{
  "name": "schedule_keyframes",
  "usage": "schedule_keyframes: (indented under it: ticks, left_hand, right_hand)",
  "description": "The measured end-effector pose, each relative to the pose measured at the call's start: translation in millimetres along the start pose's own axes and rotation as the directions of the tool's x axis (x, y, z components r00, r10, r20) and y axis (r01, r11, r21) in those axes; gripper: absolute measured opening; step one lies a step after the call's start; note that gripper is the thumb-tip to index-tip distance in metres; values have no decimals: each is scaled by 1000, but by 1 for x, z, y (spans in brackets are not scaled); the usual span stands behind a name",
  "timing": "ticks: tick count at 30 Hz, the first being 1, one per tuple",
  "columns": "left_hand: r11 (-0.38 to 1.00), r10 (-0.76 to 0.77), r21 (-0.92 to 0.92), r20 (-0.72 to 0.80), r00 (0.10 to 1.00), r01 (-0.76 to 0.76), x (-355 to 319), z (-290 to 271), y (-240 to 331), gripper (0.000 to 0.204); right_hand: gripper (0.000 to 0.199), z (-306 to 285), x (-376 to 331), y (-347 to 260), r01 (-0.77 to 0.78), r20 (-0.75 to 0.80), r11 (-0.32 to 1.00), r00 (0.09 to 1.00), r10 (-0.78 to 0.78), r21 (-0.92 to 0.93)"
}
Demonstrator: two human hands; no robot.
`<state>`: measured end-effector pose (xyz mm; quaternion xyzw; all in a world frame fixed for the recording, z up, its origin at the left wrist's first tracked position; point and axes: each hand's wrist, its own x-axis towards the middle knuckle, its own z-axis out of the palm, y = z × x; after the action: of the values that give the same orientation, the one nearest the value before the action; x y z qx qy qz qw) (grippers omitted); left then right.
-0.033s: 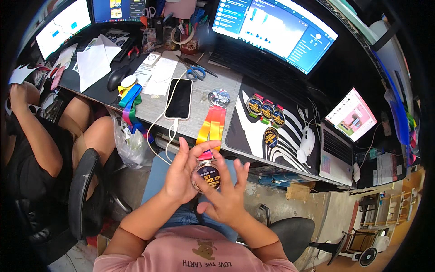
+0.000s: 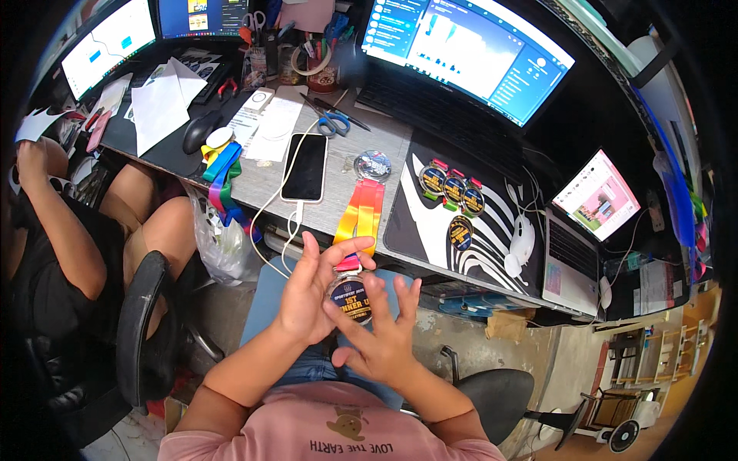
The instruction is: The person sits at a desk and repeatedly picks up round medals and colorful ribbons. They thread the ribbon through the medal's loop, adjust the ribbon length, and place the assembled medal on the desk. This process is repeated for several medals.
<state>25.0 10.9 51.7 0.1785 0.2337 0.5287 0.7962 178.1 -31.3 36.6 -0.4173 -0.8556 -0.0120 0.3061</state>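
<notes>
My left hand (image 2: 305, 296) holds a round medal (image 2: 352, 301) with a silver rim and a dark printed face over my lap. Its fingers curl behind the medal and around the pink end of a red, orange and yellow ribbon (image 2: 358, 217). This ribbon trails up onto the desk edge. My right hand (image 2: 380, 330) is open, fingers spread, with one fingertip at the medal's lower left rim. Ahead on the desk lies another medal (image 2: 373, 164), its silvery face blurred by glare.
A charging phone (image 2: 304, 169), blue scissors (image 2: 333, 124) and a laptop (image 2: 573, 253) are on the desk. Several medals (image 2: 453, 187) and a loose round sticker (image 2: 460, 233) rest on a black-and-white mat. At the left sits another person (image 2: 65, 238).
My right hand's fingers have shifted a little across the medal, so more of its printed face shows. The left hand keeps its hold.
</notes>
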Motion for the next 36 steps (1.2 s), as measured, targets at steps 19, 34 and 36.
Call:
schedule_keyframes:
  ticks: [19,34,36]
  left_hand:
    - [998,-44,-45,-25,999,43,3,-4,0,91]
    - [999,30,16,-90,996,-28,4,5,-9,81]
    - [1000,11,-26,-111,994,-14,1,8,-8,76]
  right_hand:
    - [45,0,-14,22,100,-90,992,992,-93,77]
    - [52,14,-19,10,-393,389,-94,794,467,915]
    - [57,23,-15,2,-339,128,325,840,527,883]
